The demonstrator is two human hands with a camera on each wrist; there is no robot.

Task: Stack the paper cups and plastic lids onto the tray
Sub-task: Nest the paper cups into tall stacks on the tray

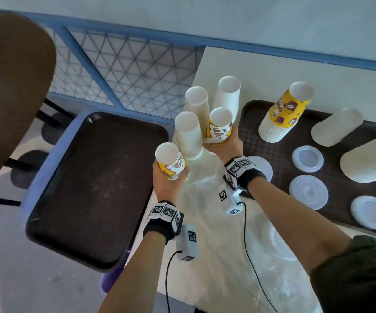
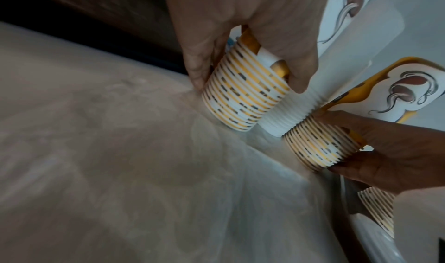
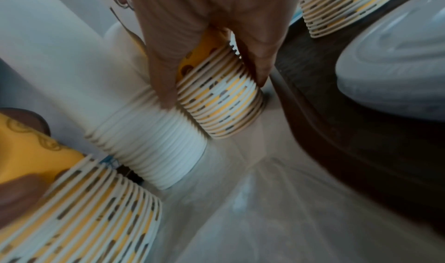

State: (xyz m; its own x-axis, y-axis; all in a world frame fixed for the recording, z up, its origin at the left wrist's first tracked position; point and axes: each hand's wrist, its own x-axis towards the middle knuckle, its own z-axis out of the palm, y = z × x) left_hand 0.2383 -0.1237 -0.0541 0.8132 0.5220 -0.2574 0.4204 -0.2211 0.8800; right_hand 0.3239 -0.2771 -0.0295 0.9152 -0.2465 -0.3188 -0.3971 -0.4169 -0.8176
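Standing inverted on the white table (image 1: pixel 216 256), two stacks of yellow-printed paper cups are each grasped near the base: the left stack (image 1: pixel 171 163) is wrapped by the left hand (image 1: pixel 168 181), the right stack (image 1: pixel 219 127) by the right hand (image 1: pixel 226 144). Only in the wrist views are the ribbed bands of nested rims shown; in the left wrist view the left stack's rims (image 2: pixel 243 97) are seen clamped between thumb and fingers, and in the right wrist view the right stack's rims (image 3: pixel 221 103) are seen touching or just above the table, which of the two cannot be told. Three plain white cup stacks (image 1: pixel 188 136) are set upright between and behind the held ones, one of them pressed against both in the wrist views. A dark, textured, rectangular empty tray (image 1: pixel 92 188) is seen only from the head, left of the table on a blue-framed seat. On the right tray (image 1: pixel 272 145) one more yellow stack (image 1: pixel 284 114) stands, two white stacks (image 1: pixel 337 126) lie on their sides, and three round translucent plastic lids (image 1: pixel 307 158) lie flat; a fourth lid (image 1: pixel 261 168) is partly hidden by the right wrist.
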